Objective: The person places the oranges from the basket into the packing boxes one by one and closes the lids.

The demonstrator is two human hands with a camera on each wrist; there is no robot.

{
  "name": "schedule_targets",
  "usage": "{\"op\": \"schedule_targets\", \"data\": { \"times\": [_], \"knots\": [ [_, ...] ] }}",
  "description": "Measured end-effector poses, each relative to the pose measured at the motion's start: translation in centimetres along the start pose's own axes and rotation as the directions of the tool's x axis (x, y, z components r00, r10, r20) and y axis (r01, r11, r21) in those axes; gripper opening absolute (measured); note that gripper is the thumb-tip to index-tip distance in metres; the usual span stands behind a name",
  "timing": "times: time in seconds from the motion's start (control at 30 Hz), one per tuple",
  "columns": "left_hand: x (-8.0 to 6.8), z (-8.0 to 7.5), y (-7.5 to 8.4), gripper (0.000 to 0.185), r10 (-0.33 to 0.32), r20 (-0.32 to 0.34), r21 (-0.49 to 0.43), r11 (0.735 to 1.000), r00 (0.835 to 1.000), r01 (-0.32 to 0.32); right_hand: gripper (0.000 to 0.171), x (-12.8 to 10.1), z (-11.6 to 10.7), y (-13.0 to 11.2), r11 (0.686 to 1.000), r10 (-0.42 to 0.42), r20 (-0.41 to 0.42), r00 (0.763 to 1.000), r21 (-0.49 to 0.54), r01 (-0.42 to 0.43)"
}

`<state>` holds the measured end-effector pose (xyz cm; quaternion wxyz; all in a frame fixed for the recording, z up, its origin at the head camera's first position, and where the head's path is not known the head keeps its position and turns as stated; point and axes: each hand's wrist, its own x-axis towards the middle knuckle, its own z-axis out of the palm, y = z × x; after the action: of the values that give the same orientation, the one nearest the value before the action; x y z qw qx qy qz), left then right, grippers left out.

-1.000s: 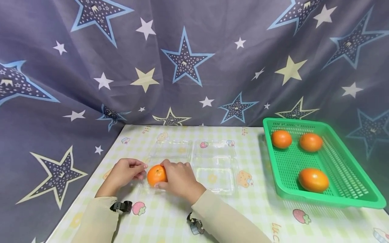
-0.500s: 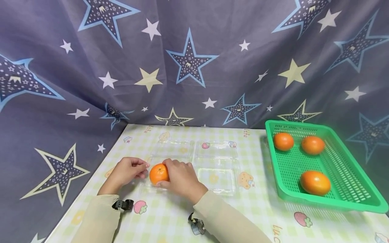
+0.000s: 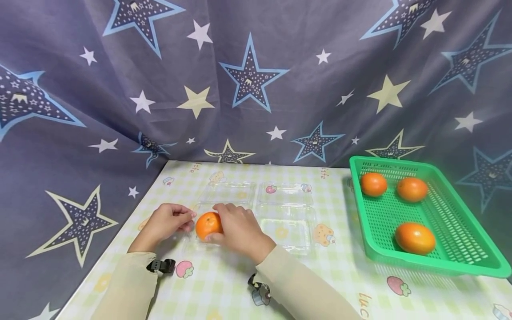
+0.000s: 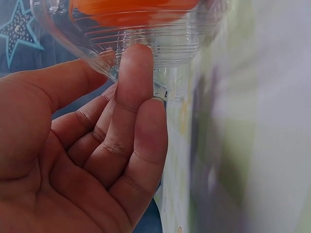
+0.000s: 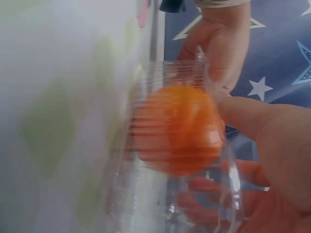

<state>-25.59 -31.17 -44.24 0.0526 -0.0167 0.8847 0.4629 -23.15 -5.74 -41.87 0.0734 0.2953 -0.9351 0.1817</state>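
My right hand (image 3: 242, 231) holds an orange (image 3: 206, 225) from its right side, thumb at the near side and fingers over the far side. In the right wrist view the orange (image 5: 177, 131) shows behind the ribbed wall of a clear plastic clamshell box (image 5: 146, 194), inside it. My left hand (image 3: 166, 224) is at the left side of this box, pinching its rim between thumb and fingers. The left wrist view shows one fingertip (image 4: 137, 63) against the outside of the box's ribbed wall (image 4: 180, 46).
Right beside it stands a second clear box (image 3: 286, 235), its lid (image 3: 285, 194) laid open toward the back. At the right, a green plastic basket (image 3: 362, 222) holds several oranges (image 3: 415, 238). A star-patterned curtain (image 3: 256, 129) hangs behind the checked tablecloth (image 3: 336, 284).
The head view has shifted slightly. Both hands, the orange and the boxes stay in nearly the same places relative to one another.
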Motion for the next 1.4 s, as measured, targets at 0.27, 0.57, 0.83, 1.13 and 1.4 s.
{"op": "schedule_targets", "data": {
  "times": [0.27,0.57,0.83,1.13,1.4],
  "knots": [
    [0.1,-0.2,0.3,0.035,0.015,-0.002,0.002,1.0,1.0,-0.015,0.07,0.0,-1.2,0.0,1.0,-0.011,0.0,1.0,-0.002,0.011],
    [0.0,-0.1,0.2,0.037,0.0,0.008,-0.012,1.0,1.0,0.0,0.063,0.1,-1.9,0.3,0.999,-0.026,0.012,1.0,-0.029,0.026],
    [0.0,-0.1,0.1,0.037,0.0,0.004,-0.009,1.0,1.0,0.0,0.061,0.3,-3.2,0.8,0.998,-0.036,0.0,0.999,-0.05,0.036],
    [0.1,0.1,0.2,0.036,-0.004,0.004,-0.011,1.0,1.0,0.004,0.062,0.3,-5.2,1.7,0.995,-0.028,-0.001,1.0,-0.096,0.028],
    [0.0,0.2,0.2,0.036,-0.005,0.005,-0.013,1.0,1.0,0.005,0.062,0.5,-6.2,2.2,0.988,-0.043,-0.02,0.999,-0.148,0.039]
  ]
}}
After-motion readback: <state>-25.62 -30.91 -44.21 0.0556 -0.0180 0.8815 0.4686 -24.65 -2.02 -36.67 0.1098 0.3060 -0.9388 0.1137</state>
